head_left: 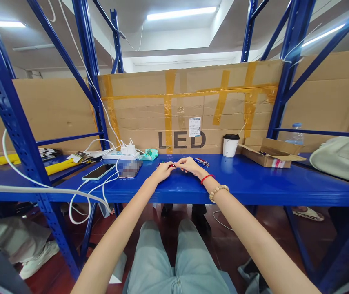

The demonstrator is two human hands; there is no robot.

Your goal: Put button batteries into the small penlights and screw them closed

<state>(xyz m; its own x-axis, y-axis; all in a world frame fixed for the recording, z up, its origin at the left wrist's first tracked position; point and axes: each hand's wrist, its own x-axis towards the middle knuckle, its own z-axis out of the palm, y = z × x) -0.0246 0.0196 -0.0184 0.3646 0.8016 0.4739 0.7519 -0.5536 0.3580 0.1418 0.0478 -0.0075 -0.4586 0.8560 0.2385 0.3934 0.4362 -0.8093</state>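
On the blue shelf, the left hand and right hand meet, fingers pinched closed around a small red thing between them, mostly hidden and too small to identify.

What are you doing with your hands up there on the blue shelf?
A person sits at a blue shelf. The left hand and right hand meet over it, pinching a small red thing, too tiny to identify. A phone lies to the left, a paper cup to the right.
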